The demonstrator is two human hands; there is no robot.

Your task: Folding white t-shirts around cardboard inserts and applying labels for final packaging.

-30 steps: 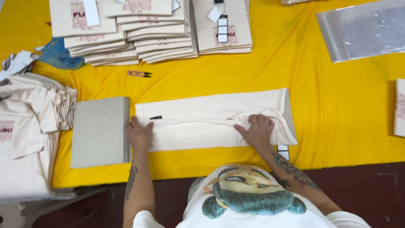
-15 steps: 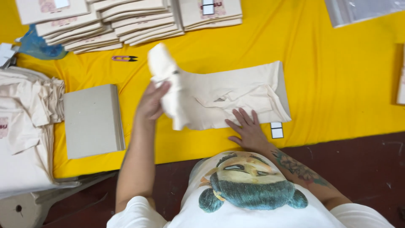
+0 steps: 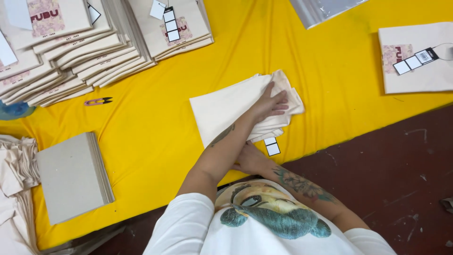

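Observation:
A cream garment (image 3: 226, 106) lies folded into a compact rectangle on the yellow table cover (image 3: 339, 61). My left hand (image 3: 271, 104) reaches across and lies flat on the garment's right end, fingers stretched out. My right hand (image 3: 247, 159) sits at the garment's near edge under my left forearm, which hides its fingers. A white hang tag (image 3: 271, 146) sticks out from beneath the fold, close to the table's front edge.
Stacks of folded cream shirts with tags (image 3: 94, 52) fill the back left. A grey cardboard board (image 3: 71, 174) and a heap of unfolded cream garments (image 3: 14, 189) lie at the left, small thread snips (image 3: 98, 101) between. One folded shirt (image 3: 420, 61) and clear plastic bags (image 3: 325, 7) are at the right.
The long garment was lifted at its left end by my left hand and folded over to the right. It is now a short rectangle with my left hand flat on it.

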